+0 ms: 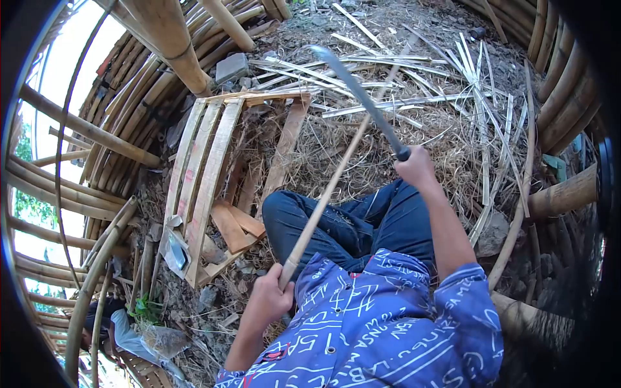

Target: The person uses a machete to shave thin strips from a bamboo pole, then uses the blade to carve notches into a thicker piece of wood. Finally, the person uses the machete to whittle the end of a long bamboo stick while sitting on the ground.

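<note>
Left grip [268, 296] snug around a bamboo strip [328, 195], right grip [417, 169] likewise around a knife handle [403, 154]

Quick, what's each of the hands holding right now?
Left hand: closed, holding the stick.
Right hand: closed, holding the knife.

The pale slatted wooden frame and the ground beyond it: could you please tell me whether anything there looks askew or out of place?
Mildly: the short reddish-brown wooden boards lie at an angle to the frame's pale slats. Beyond, thin pale strips lie scattered, crossing in several directions. I see no clear damage.
</note>
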A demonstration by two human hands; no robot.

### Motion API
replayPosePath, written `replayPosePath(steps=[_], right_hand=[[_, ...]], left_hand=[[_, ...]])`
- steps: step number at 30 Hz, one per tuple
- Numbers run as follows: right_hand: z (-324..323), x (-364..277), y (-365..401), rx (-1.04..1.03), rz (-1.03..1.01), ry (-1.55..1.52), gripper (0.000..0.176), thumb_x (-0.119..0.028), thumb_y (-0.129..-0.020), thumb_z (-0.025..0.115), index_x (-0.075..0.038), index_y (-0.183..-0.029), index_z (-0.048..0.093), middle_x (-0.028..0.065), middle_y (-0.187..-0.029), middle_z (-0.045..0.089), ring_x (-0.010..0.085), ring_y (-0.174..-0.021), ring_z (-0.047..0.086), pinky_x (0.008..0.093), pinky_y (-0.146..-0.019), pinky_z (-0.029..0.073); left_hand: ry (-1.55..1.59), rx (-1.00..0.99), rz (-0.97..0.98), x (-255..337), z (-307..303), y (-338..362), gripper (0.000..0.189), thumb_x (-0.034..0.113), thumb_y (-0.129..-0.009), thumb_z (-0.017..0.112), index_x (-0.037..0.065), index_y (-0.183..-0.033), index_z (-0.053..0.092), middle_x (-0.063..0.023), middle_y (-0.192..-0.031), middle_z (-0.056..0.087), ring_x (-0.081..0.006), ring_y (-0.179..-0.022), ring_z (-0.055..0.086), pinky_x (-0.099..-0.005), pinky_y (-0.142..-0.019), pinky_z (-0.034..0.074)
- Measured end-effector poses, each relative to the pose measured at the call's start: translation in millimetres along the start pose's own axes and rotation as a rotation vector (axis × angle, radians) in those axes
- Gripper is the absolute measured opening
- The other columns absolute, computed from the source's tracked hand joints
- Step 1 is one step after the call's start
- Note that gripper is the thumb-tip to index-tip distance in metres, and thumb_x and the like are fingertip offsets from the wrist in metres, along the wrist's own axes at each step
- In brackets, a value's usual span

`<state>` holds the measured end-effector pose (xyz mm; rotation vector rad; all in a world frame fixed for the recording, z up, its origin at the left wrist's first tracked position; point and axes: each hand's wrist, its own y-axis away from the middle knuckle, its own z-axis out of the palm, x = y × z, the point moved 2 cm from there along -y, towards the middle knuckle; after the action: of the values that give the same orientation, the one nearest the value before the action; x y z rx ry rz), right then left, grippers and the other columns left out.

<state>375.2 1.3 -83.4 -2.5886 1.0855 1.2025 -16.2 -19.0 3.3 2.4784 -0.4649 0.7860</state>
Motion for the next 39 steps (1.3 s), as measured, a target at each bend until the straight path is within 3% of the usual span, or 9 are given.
replayPosePath(steps=[2,4,7,13,16,21,29,33,39], right_hand=[[3.3,12.3,-3.1,0.023,-0.043,0.044,0.024,-0.021,-0.070,0.066,-0.004,-0.086,0.072,0.0223,-0.080,0.069,0.0350,-0.079,0.070,0.0440,-0.072,0.054],[8.8,10.5,11.2,0.015,-0.077,0.061,0.024,-0.019,-0.069,0.066,-0.002,-0.085,0.072,0.0235,-0.081,0.069,0.0369,-0.081,0.069,0.0444,-0.075,0.054],[25.0,-7.9,57.1,-0.116,-0.191,0.049,0.026,-0.022,-0.068,0.067,-0.009,-0.089,0.073,0.0206,-0.083,0.070,0.0381,-0.084,0.068,0.0436,-0.082,0.054],[1.3,-28.2,47.1,0.069,-0.590,0.096,0.011,-0.015,-0.063,0.071,-0.012,-0.068,0.063,0.0131,-0.061,0.061,0.0336,-0.061,0.064,0.0433,-0.060,0.052],[-34.5,-15.4,2.4,0.119,-0.346,0.121,0.010,-0.017,-0.069,0.069,-0.011,-0.077,0.067,0.0132,-0.071,0.067,0.0304,-0.068,0.067,0.0436,-0.067,0.054],[-43.4,5.1,-22.0,0.190,-0.189,0.353,0.028,-0.023,-0.075,0.065,-0.011,-0.099,0.072,0.0194,-0.086,0.070,0.0345,-0.081,0.069,0.0460,-0.078,0.056],[-26.7,-34.3,36.8,-0.022,-0.523,0.416,0.025,-0.022,-0.068,0.067,-0.014,-0.091,0.072,0.0137,-0.080,0.070,0.0280,-0.075,0.070,0.0425,-0.074,0.055],[-64.9,22.7,-35.4,0.182,-0.120,0.332,0.023,-0.024,-0.074,0.062,-0.009,-0.089,0.071,0.0160,-0.082,0.071,0.0293,-0.079,0.071,0.0455,-0.076,0.056],[-52.3,17.3,-8.6,0.140,-0.214,0.333,0.021,-0.023,-0.072,0.064,-0.008,-0.085,0.070,0.0169,-0.079,0.070,0.0342,-0.078,0.070,0.0429,-0.078,0.056]], left_hand=[[-0.035,-0.005,0.013,1.1,6.1,-3.3,0.022,0.008,-0.081,0.067,-0.002,-0.089,0.049,-0.0292,-0.071,0.058,-0.0498,-0.074,0.058,-0.0480,-0.059,0.046],[0.030,0.033,0.030,-5.8,13.6,-10.9,0.022,0.005,-0.078,0.069,0.000,-0.083,0.048,-0.0201,-0.060,0.049,-0.0312,-0.051,0.048,-0.0404,-0.051,0.039],[0.067,0.017,0.066,-12.5,19.9,-18.7,0.021,0.005,-0.078,0.069,-0.001,-0.085,0.051,-0.0197,-0.060,0.050,-0.0291,-0.051,0.047,-0.0394,-0.052,0.040],[0.047,-0.029,0.137,-20.1,-4.1,-6.6,0.018,0.003,-0.079,0.067,0.000,-0.086,0.051,-0.0150,-0.062,0.052,-0.0246,-0.051,0.049,-0.0350,-0.052,0.042],[-0.002,-0.032,0.061,-34.3,-16.8,11.3,0.019,0.005,-0.079,0.066,0.001,-0.084,0.048,-0.0219,-0.062,0.053,-0.0417,-0.058,0.057,-0.0409,-0.052,0.043],[-0.006,-0.048,0.026,-53.2,-15.8,15.1,0.018,0.006,-0.079,0.065,0.001,-0.086,0.049,-0.0220,-0.063,0.055,-0.0419,-0.058,0.057,-0.0409,-0.052,0.044],[0.023,-0.087,0.034,-57.2,-20.3,11.4,0.017,0.005,-0.081,0.065,0.000,-0.084,0.049,-0.0200,-0.062,0.054,-0.0307,-0.056,0.062,-0.0394,-0.051,0.044],[-0.052,0.019,0.083,-77.4,-32.6,30.9,0.016,0.004,-0.080,0.064,0.000,-0.082,0.049,-0.0167,-0.059,0.052,-0.0272,-0.050,0.056,-0.0374,-0.049,0.042],[-0.006,-0.050,0.032,-94.8,-18.9,17.3,0.015,0.004,-0.080,0.064,0.001,-0.081,0.049,-0.0152,-0.058,0.050,-0.0247,-0.047,0.051,-0.0352,-0.048,0.040]])
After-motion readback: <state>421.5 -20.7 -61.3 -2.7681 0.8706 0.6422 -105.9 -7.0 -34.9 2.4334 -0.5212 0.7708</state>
